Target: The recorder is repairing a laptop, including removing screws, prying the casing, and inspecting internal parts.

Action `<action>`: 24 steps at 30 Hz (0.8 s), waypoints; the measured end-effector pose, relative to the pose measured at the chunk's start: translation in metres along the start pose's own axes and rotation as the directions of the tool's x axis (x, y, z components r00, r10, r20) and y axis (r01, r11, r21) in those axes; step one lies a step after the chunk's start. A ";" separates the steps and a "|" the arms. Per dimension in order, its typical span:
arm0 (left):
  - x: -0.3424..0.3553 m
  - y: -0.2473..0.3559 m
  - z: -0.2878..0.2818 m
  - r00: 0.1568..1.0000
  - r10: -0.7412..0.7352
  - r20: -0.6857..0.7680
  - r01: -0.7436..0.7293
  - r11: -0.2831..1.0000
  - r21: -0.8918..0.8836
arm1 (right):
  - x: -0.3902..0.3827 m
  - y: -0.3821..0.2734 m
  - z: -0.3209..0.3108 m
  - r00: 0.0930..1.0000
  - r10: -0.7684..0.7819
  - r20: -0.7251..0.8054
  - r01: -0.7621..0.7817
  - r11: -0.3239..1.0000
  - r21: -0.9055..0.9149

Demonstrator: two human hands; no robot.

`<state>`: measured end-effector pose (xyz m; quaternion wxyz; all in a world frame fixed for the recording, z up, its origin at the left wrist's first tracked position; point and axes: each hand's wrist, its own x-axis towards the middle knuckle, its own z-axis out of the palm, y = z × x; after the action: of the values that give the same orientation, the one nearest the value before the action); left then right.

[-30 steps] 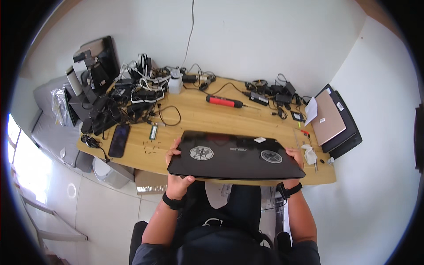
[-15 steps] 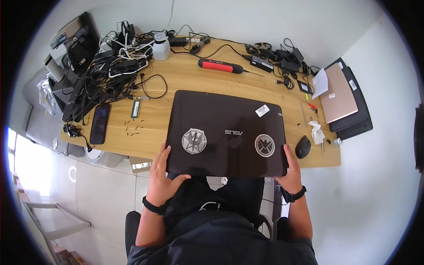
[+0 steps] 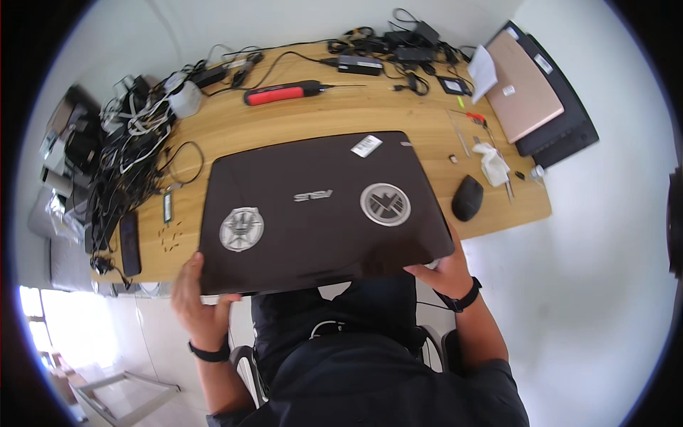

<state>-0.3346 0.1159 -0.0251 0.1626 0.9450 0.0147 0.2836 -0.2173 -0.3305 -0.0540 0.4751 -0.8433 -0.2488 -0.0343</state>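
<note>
A closed dark brown laptop [image 3: 313, 231] with two round silver stickers and a white label on its lid reaches over the front edge of the desk. My left hand [image 3: 201, 302] grips its near left corner, thumb along the front edge and fingers at the side. At the near right corner, my right hand [image 3: 448, 269] holds it with the thumb at the front edge; its other fingers are partly hidden behind the laptop. The laptop's underside is out of sight, and whether it touches the desk I cannot tell.
On the wooden desk [image 3: 284, 124] lie a red and black electric screwdriver [image 3: 282, 93], a black mouse [image 3: 467, 198], a phone [image 3: 130, 243], a memory module [image 3: 167, 206] and several small screws [image 3: 171, 238]. Tangled cables [image 3: 131, 153] crowd the left; a pinkish laptop [image 3: 523, 92] stands far right.
My view has turned, so the desk sits rotated and further left in the picture. The laptop now appears slanted, its right side higher. Both hands keep their grip on it.
</note>
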 end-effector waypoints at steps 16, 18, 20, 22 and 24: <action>0.271 -0.042 -0.030 0.876 -0.411 0.254 0.480 0.796 -0.368 | -0.007 0.002 -0.010 1.000 0.002 -0.007 -0.003 0.993 -0.120; 0.297 -0.045 -0.006 0.918 -0.299 0.261 0.395 0.753 -0.527 | -0.008 0.002 -0.010 1.000 0.008 -0.006 -0.009 0.997 -0.082; 0.314 -0.042 0.018 0.953 -0.219 0.209 0.284 0.885 -0.368 | -0.007 0.000 -0.012 1.000 0.026 0.002 -0.026 0.996 -0.081; 0.334 -0.035 0.037 0.771 -0.490 0.407 0.623 0.446 -0.643 | -0.005 -0.002 -0.014 1.000 0.003 -0.002 -0.003 0.994 -0.113; 0.341 -0.029 0.050 0.749 -0.453 0.484 0.633 0.271 -0.725 | -0.003 -0.003 -0.014 1.000 -0.006 0.006 0.007 0.992 -0.126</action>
<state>-0.0196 0.1691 0.1078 0.6968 0.6884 0.1800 0.0908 -0.2189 -0.3419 -0.0448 0.4202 -0.8709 -0.2502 -0.0490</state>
